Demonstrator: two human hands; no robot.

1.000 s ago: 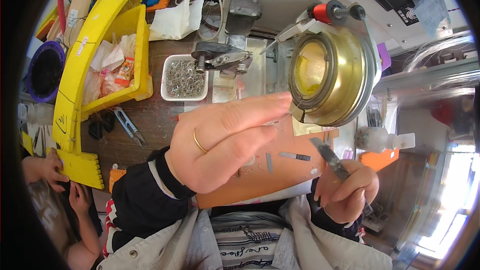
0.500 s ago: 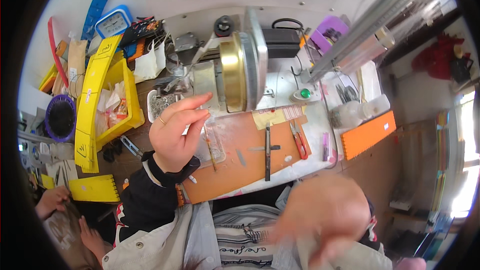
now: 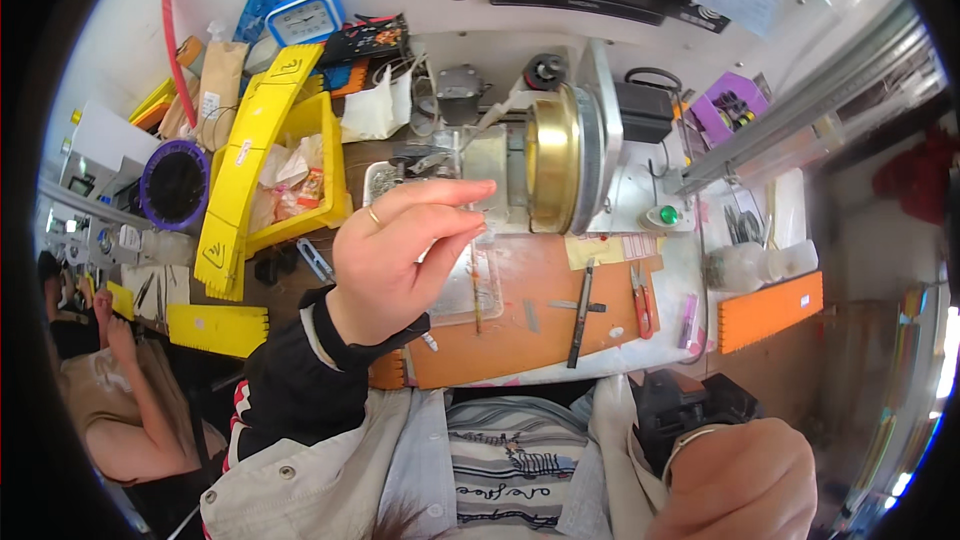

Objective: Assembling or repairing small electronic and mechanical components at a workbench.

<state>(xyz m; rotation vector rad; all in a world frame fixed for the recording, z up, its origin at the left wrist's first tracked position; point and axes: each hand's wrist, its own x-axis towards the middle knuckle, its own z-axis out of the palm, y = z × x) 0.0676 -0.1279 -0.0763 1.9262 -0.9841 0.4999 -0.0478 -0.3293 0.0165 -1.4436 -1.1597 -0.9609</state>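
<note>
Above the near left of the workbench my left hand (image 3: 400, 255) is raised, its thumb and fingertips pinched together. Whatever lies between those fingertips is too small to make out. They are in front of the brass-coloured wheel (image 3: 552, 165) of a bench machine, apart from it. My right hand (image 3: 745, 485) is lifted close to the camera at the lower right, with its fingers hidden. Below the left hand lies a clear shallow tray (image 3: 462, 312) with a thin stick (image 3: 476, 290) on it. Black tweezers (image 3: 578, 325) and red-handled snips (image 3: 643, 308) rest on the orange-brown board (image 3: 530, 345).
A yellow bin (image 3: 335, 175) with small bags stands at the left, a long yellow strip (image 3: 235, 205) leaning over it. Right of the machine are a green button (image 3: 668, 215), a clear jar (image 3: 730, 266) and an orange strip (image 3: 770, 312). Another person's arm (image 3: 135, 400) shows far left.
The view has shifted, so the bench sits further right in the picture. My right hand has moved from over my lap to the lower right, closer to the camera. My left hand stays pinched.
</note>
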